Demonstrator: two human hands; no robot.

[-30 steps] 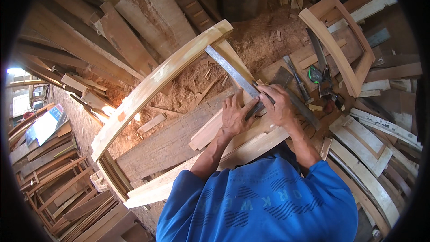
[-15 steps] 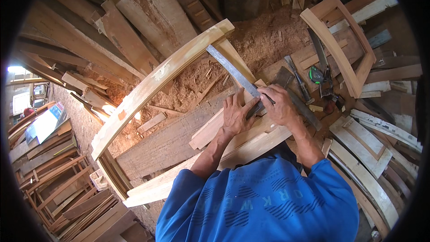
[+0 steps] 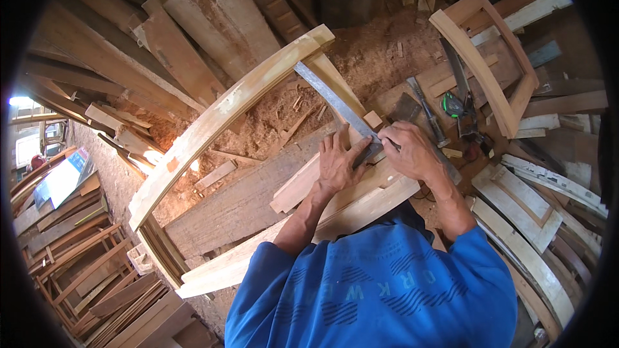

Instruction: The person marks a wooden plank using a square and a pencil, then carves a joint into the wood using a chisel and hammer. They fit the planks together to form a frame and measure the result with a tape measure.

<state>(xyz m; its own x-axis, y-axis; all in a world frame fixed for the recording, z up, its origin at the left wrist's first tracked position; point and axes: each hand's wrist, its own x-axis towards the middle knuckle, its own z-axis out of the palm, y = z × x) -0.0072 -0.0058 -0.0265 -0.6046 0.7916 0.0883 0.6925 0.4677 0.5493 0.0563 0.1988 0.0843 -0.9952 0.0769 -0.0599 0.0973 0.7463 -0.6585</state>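
Your metal square [image 3: 327,94] lies on the light wood frame [image 3: 222,111], blade slanting along the inner side of the frame's right end rail [image 3: 336,82], tip by the inner edge of the curved far rail, dark stock down twd the near rail [image 3: 222,275]. Your L hand [image 3: 335,166] is spread, palm down, fingers on the wood & thumb at the stock; it's pressing rather than wrapped round anything, afaict. Your R hand [image 3: 411,149] is closed in a pinch on a slim dark tool [image 3: 392,146], right next to the blade's near end; can't tell what kind, fingers hide most of it. Small wood block [image 3: 373,118] sits by the near end of the R end rail. Under your L wrist, a loose pale board [image 3: 298,183] w/ its end poking out inside the frame; dark brown plank [image 3: 225,193] below that. Off the frame's R side: chisel-like tool [image 3: 427,111], then tape measure [image 3: 453,105], blk & green. Further R, a 2nd curved frame [image 3: 477,58]. Sawdust [image 3: 387,38] past the far R corner; boards stacked far L.
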